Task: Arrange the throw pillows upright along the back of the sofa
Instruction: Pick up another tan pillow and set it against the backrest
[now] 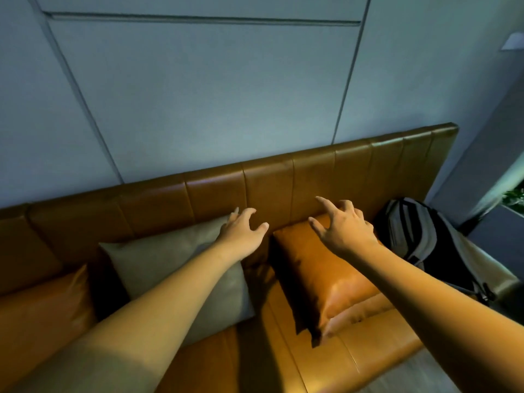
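A tan leather sofa (pixel 377 350) runs along the wall, its panelled backrest (pixel 215 194) behind the pillows. A grey pillow (pixel 158 262) leans upright against the backrest, left of centre. An orange leather pillow (pixel 320 279) leans against the backrest to its right. Another orange pillow (pixel 42 313) shows at the far left, partly cut off. My left hand (pixel 243 234) hovers over the grey pillow's top right corner, fingers spread, holding nothing. My right hand (pixel 343 225) hovers over the top of the orange pillow, fingers apart and holding nothing.
A black and grey backpack (pixel 425 245) stands on the sofa's right end, close to the orange pillow. A grey panelled wall (pixel 198 95) rises behind the sofa. A strip of floor (pixel 419 375) shows at the bottom right.
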